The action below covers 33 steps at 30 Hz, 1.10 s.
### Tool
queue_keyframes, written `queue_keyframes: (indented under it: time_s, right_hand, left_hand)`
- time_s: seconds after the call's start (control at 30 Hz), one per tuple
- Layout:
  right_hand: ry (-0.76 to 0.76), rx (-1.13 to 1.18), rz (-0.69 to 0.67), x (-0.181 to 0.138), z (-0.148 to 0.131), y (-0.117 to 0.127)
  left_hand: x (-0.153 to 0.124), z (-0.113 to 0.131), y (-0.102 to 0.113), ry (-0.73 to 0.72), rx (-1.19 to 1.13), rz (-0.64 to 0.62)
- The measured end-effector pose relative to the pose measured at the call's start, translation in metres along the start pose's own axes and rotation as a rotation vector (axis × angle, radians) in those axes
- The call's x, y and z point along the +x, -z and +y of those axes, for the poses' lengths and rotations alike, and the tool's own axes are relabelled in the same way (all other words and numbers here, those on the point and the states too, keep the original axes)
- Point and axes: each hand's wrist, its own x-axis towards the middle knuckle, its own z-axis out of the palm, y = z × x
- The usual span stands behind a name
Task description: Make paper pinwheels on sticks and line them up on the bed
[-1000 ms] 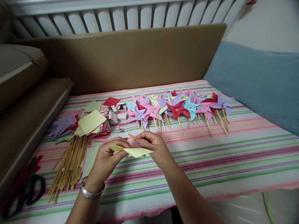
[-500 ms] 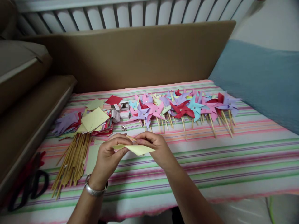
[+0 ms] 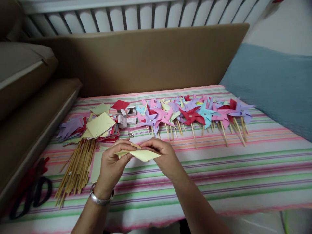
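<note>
My left hand (image 3: 115,162) wears a silver bracelet at the wrist and pinches a folded piece of pale yellow paper (image 3: 145,155), a partly formed pinwheel. A thin wooden stick (image 3: 136,146) shows just behind the paper, between the fingers of both hands. My right hand (image 3: 159,152) is closed at the paper's far edge, its fingertips against the stick and the paper. What lies between those fingertips is hidden. Left of my hands lies a bundle of wooden sticks (image 3: 78,169), with a pale green paper sheet (image 3: 97,167) beside it.
Finished pinwheels (image 3: 191,115) lie in a row at the back right. Stacked coloured paper (image 3: 101,125), small white boxes (image 3: 122,121) and a little pile of metal fasteners (image 3: 130,134) sit behind my hands. Black-handled scissors (image 3: 31,196) rest at the left, near brown cushions (image 3: 48,100).
The whole view shifts slightly. Both hands keep hold of the paper and stick, and the stick shows at a slightly different angle between the fingers.
</note>
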Motion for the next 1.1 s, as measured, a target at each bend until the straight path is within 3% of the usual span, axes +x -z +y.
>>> queue_keyframes:
  time_s: [0.53, 1.1]
  right_hand:
    - [0.046, -0.060, -0.008, 0.0007, -0.0023, -0.0002]
    - [0.000, -0.028, -0.011, -0.0004, 0.0022, -0.0016]
  left_hand:
    - [-0.0005, 0.0014, 0.0007, 0.019, 0.025, 0.003]
    - [-0.0012, -0.0002, 0.0015, 0.047, -0.020, -0.022]
